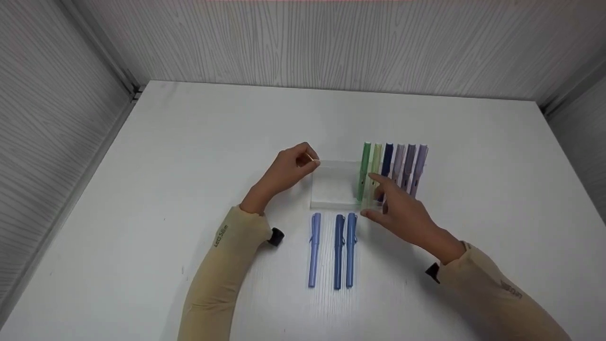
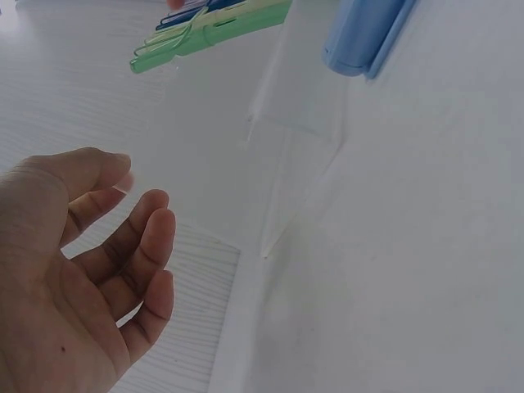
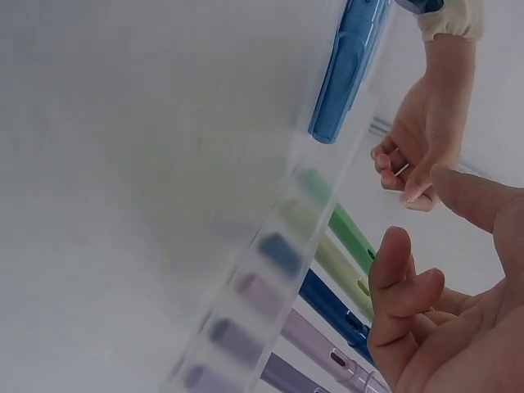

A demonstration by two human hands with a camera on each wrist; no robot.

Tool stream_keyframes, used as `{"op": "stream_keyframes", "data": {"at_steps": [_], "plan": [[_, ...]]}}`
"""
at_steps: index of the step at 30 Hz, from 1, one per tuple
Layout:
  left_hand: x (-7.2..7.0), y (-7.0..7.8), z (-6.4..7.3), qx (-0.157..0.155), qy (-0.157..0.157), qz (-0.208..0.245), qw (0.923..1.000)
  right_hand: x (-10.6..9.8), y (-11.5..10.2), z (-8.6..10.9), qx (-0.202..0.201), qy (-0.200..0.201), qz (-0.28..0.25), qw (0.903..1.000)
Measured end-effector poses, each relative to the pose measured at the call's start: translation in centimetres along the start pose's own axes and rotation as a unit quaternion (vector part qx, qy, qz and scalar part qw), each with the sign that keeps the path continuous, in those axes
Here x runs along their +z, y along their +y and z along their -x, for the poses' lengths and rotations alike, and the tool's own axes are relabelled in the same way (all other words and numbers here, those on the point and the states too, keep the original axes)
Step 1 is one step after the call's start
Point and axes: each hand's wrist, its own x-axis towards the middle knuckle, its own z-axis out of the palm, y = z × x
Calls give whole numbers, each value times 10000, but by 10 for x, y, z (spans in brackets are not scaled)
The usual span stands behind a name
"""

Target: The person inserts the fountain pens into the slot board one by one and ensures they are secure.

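In the head view my left hand [image 1: 289,168] pinches the far left corner of a clear plastic pen case [image 1: 331,205] between thumb and forefinger. My right hand [image 1: 402,208] is held over the case's right part, thumb and forefinger spread apart with nothing seen gripped. Beneath and beside it, several capped pens lie side by side across the case, among them a green pen [image 1: 365,163], a pale green pen [image 1: 377,154], a dark blue pen [image 1: 388,156] and a lilac pen [image 1: 400,154]. The right hand partly hides their near ends.
In front of the case lie a periwinkle pen [image 1: 314,251] and two blue pens, one darker blue pen [image 1: 338,251] and one lighter blue pen [image 1: 351,251]. The white table [image 1: 142,213] meets wood-grained panels [image 1: 284,47] at the back and sides.
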Motion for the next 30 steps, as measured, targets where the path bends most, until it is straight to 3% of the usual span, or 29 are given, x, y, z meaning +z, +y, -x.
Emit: {"op": "stream_keyframes", "data": {"at_steps": [10,21,30], "plan": [[2,-3,-1,-103,-15,-10,9999,9,2,11,207,-883,-441,9949],[1,-3,-1,-73,9,14,10000,14,6,9,529,-2021,-1158,9710],[1,-3,-2,-69,8,-20,10000,17,3,6,660,-2236,-912,9682]]}}
